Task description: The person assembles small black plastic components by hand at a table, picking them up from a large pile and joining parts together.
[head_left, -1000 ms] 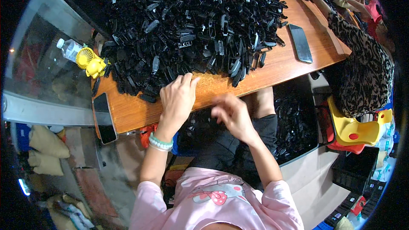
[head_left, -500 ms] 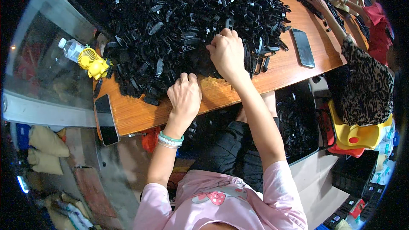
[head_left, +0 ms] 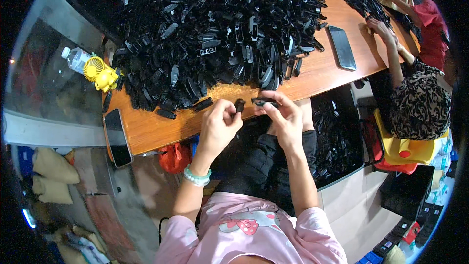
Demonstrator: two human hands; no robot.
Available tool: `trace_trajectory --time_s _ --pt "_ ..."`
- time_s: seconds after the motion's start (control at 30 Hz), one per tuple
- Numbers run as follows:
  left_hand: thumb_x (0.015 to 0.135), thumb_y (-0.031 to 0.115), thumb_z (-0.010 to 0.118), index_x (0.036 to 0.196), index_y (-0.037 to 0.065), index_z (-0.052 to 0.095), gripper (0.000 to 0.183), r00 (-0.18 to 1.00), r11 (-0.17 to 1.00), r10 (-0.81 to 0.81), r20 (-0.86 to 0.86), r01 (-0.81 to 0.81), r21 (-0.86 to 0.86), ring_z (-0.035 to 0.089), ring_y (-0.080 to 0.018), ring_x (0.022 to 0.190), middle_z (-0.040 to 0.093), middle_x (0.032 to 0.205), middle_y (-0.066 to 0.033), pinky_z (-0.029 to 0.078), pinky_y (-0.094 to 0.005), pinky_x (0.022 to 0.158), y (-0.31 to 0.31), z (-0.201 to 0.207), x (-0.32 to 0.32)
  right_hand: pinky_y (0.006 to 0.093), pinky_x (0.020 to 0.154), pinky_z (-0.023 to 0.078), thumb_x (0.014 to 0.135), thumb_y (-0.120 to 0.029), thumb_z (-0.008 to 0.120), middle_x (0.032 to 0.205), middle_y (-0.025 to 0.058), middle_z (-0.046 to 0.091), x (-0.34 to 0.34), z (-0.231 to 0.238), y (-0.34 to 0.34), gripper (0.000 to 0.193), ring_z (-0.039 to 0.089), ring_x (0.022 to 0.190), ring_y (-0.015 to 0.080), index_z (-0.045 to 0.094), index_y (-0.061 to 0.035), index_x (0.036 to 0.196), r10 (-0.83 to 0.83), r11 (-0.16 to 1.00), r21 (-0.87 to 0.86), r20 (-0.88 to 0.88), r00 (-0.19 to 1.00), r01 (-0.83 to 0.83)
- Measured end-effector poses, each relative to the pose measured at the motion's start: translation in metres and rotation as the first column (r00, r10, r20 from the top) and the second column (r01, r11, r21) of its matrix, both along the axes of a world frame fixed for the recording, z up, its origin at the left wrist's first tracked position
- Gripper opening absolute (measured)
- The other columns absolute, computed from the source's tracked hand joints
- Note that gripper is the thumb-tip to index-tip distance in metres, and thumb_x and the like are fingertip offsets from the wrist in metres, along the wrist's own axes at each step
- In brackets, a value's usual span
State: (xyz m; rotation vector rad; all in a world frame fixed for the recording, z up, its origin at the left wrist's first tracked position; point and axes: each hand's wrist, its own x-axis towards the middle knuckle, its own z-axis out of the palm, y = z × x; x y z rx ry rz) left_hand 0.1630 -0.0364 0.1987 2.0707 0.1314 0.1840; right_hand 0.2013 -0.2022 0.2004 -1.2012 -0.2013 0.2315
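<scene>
My left hand (head_left: 222, 123) is closed in a pinch on a small black plastic part (head_left: 239, 105). Opposite it, my right hand (head_left: 284, 117) grips another black plastic part (head_left: 265, 101), longer and with a lighter grey patch, between thumb and fingers. The two parts face each other a short gap apart, just over the table's front edge. Beyond both hands spreads a large heap of black plastic pieces (head_left: 215, 34), several with glossy grey faces. A few loose pieces lie at the heap's near edge, close to my left hand.
The wooden table (head_left: 146, 132) carries a phone (head_left: 342, 48) at right and another phone (head_left: 117, 137) at the left corner. A yellow fan (head_left: 101, 73) and a plastic bottle (head_left: 76, 59) stand left. Below right is a bin of black parts (head_left: 337, 137). Co-workers sit at the right, near a yellow stool (head_left: 405, 146).
Both hands have drawn back from the heap toward the table's front edge, and each now shows a black part in its fingers. The near co-worker's hand has moved closer along the table.
</scene>
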Motion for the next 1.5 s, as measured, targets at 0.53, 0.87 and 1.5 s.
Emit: trace_trajectory --time_s 0.53,0.87,1.5 --pt "0.080 0.005 0.067 0.095 -0.007 0.059 0.021 0.896 0.976 -0.217 0.388 0.196 0.094 0.056 -0.0213 0.062 0.057 0.081 -0.0127 0.044 -0.0292 0.053 -0.002 0.040 -0.026 0.0398 0.075 0.046 0.079 0.000 0.059 0.093 0.0195 0.055 -0.029 0.013 -0.007 0.038 0.055 0.086 0.0360 0.050 0.0039 0.116 0.274 0.808 -0.561 0.629 0.727 0.181" --pt "0.080 0.001 0.066 0.101 -0.009 0.059 0.024 0.984 0.970 -0.040 0.173 0.079 -0.229 0.059 -0.0170 0.065 0.059 0.085 -0.0109 0.049 -0.0266 0.054 -0.026 0.030 -0.035 0.0369 0.071 0.048 0.071 0.008 0.061 0.095 0.0164 0.055 -0.041 0.006 -0.002 0.049 0.056 0.084 0.0314 0.053 0.0022 0.119 0.169 0.739 -0.542 0.724 0.669 0.400" --pt "0.078 0.008 0.070 0.104 -0.001 0.065 0.028 0.951 0.953 -0.247 0.184 0.272 -0.131 0.061 -0.0194 0.079 0.062 0.099 -0.0127 0.048 -0.0282 0.067 0.000 0.010 -0.044 0.0272 0.062 0.045 0.076 -0.009 0.070 0.082 0.0090 0.062 -0.045 -0.009 -0.021 0.022 0.057 0.070 0.0146 0.064 0.0008 0.095 0.178 0.917 -0.383 0.141 0.974 -0.112"
